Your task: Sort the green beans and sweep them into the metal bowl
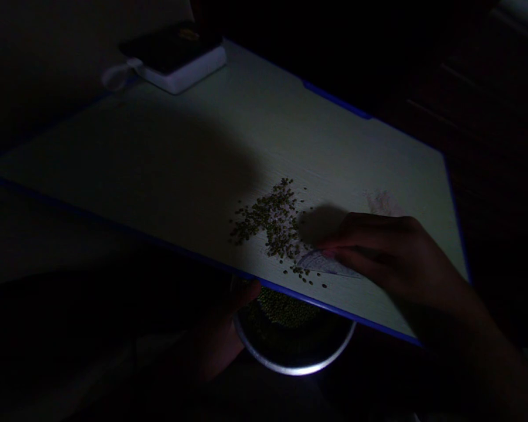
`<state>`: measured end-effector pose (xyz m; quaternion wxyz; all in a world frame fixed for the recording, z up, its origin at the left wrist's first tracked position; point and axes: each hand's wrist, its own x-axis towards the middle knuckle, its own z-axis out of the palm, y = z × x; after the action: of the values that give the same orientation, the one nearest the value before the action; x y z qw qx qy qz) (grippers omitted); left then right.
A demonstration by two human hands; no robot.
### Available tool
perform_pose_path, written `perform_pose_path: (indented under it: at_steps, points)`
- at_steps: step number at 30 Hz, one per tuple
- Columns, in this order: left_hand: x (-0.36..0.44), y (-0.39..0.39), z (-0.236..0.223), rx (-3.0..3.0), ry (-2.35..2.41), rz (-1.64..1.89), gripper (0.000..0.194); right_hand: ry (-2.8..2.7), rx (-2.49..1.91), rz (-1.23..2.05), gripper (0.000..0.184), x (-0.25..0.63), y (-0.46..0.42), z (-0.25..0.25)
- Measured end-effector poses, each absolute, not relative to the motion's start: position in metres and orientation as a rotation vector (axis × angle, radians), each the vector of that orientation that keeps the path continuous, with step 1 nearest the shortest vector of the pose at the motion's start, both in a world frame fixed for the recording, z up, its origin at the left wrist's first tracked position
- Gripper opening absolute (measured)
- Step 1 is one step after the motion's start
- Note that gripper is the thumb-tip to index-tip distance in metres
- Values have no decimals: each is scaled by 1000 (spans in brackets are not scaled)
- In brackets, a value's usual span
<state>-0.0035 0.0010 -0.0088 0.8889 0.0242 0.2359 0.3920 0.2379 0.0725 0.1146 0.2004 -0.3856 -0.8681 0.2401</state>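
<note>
Right fingers (pixel 341 239) pinch a likely protractor (pixel 323 264) beside seeds (pixel 279 230); grip unclear for left fingers (pixel 249 291).

The right hand (pixel 389 252) is bare, with slim fingers and rounded knuckles that catch a little light along the upper edge, and its wrist runs into a bare, slender forearm (pixel 475 322) that dims toward the lower right corner. The left hand (pixel 226 343) is bare too, its thumb (pixel 249 289) blunt and rounded at the tip, the outline soft in deep shade. Below and to the left, darkness hides whatever clothing is worn.
</note>
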Motion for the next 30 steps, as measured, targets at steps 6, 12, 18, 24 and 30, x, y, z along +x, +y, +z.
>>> perform_pose_path:
  at_steps: [6,12,18,24,30]
  points:
    - [-3,1,-13,19,443,814,21,-2383,-1042,641,12,239,71,120]
    - [-4,1,-11,1,439,846,21,-2424,-1014,633,12,241,71,122]
    - [-2,0,-12,3,413,819,27,-2431,-933,710,11,238,70,121]
    - [0,0,-13,32,404,835,41,-2455,-908,671,14,234,71,122]
    - [-1,0,-13,17,427,869,27,-2455,-917,646,15,234,71,122]
